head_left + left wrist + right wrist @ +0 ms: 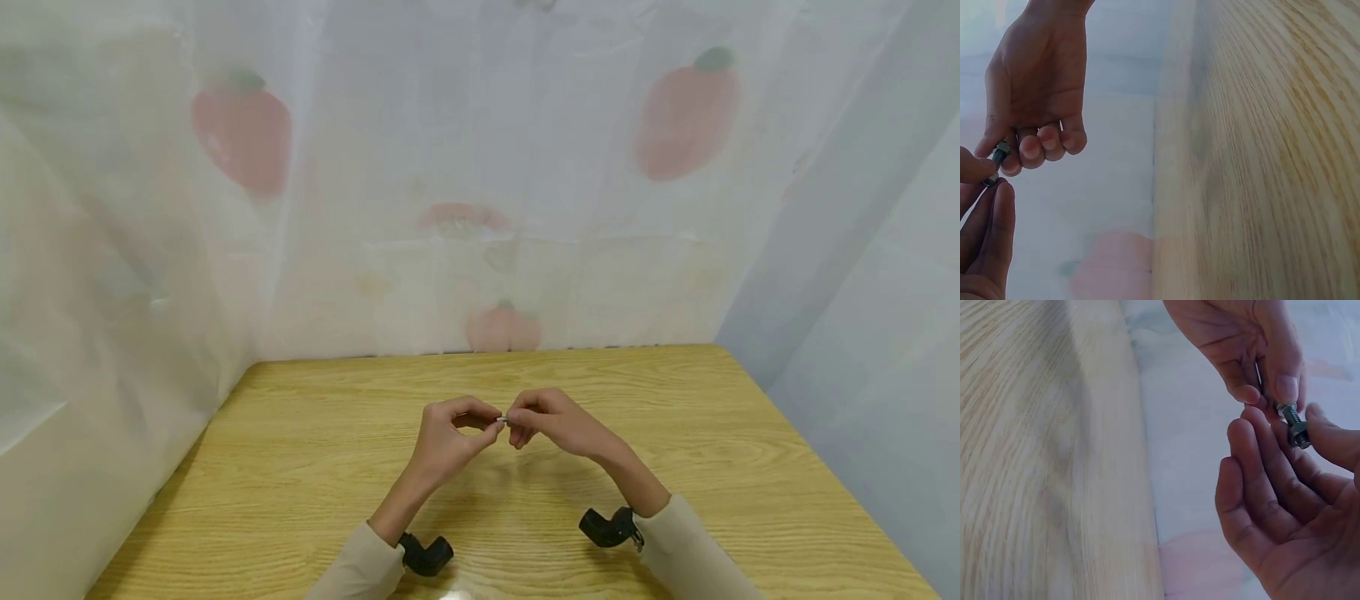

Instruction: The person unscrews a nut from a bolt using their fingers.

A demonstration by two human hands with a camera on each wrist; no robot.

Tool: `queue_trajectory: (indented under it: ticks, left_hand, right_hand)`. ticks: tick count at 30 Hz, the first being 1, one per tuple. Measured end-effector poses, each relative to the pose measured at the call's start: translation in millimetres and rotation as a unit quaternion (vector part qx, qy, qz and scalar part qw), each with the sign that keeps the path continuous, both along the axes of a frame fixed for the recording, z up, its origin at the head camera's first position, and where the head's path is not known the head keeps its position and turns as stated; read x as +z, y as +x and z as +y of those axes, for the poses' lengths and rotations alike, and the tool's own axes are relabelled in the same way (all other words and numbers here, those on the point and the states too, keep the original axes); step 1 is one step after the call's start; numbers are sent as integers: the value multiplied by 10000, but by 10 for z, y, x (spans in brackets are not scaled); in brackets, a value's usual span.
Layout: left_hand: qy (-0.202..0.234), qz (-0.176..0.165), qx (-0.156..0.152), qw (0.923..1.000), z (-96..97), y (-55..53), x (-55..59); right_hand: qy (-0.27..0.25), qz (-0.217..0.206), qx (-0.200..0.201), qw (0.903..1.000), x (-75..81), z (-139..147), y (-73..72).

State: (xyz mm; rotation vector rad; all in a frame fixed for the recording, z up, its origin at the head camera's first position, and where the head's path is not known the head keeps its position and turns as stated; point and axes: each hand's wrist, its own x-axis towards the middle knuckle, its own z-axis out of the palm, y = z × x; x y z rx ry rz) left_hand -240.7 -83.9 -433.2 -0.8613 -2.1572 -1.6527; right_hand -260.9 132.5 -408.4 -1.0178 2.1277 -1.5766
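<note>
Silvery metal bolt (1292, 415) is being held above the bench (315, 467), the left grip (450, 437) pinching its head end, the right grip (555, 421) pinching the hex nut (1299, 434), already sitting on the thread but apparently leaving bare thread before the head.

The worktop (322, 450) has a yellowish wood-grain surface, the grain running mostly between its left and right edges. Both far corners are rounded and the far edge is nearly straight. Soft shadows (506, 477) fall around the middle; a small bright glare (455, 595) shows nearer the front.
</note>
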Motion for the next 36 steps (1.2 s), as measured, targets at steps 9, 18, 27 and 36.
queue_trajectory:
  ticks: [9, 18, 27, 36]
  left_hand:
    - [86, -278, 7, 9996, 2, 13, 15]
    - [32, -312, 134, 9994, 25, 26, 44]
    - [143, -267, 64, 9995, 5, 8, 36]
    - [202, -353, 17, 9992, 0, -7, 13]
  right_hand:
    - [-104, 405, -558, 9976, 15, -9, 19]
    - [168, 133, -587, 9980, 35, 18, 15]
    - [117, -170, -418, 9989, 52, 47, -3]
    - [-214, 337, -543, 9977, 53, 30, 12]
